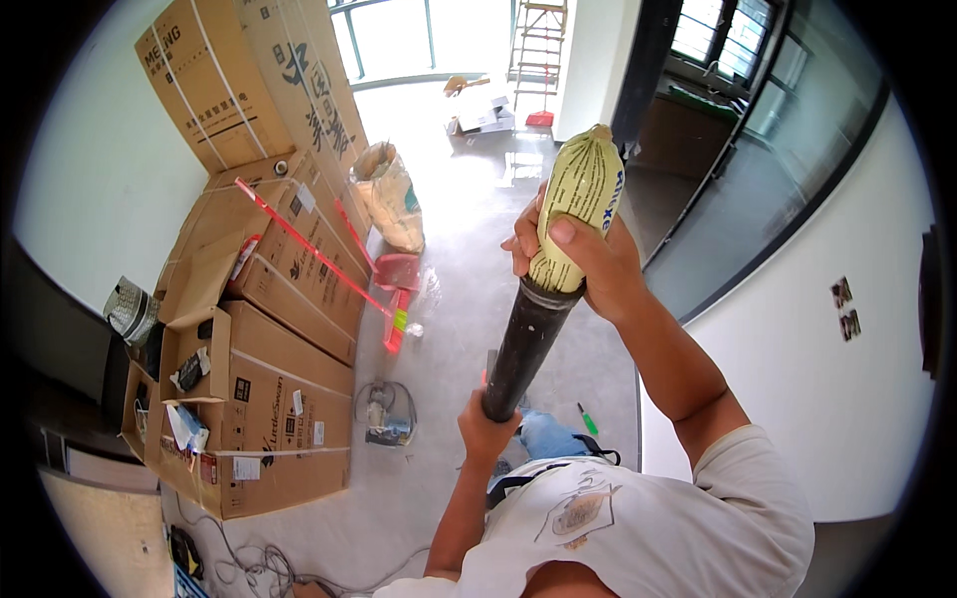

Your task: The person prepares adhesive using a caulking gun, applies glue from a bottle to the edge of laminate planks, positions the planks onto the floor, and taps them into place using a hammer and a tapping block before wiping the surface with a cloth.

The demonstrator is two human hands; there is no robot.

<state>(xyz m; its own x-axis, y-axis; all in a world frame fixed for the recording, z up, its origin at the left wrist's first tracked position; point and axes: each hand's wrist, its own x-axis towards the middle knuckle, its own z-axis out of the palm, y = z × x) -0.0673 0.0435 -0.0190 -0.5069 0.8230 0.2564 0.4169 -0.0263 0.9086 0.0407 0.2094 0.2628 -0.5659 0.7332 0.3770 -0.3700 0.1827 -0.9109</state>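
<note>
A pale yellow printed sausage-shaped foil pack with a gathered top end sticks up out of the open mouth of a long dark cylindrical tube, which is tilted in front of me. My right hand is closed around the pack just above the tube's rim, thumb across its front. My left hand is wrapped around the lower end of the tube. Whatever part of the tube lies beyond my left hand is mostly hidden.
Large cardboard boxes stand left, with red dustpans, brooms and a sack beside them. A coiled-cord tool and green-handled tool lie on the floor. A stepladder stands behind; a glass door is right.
</note>
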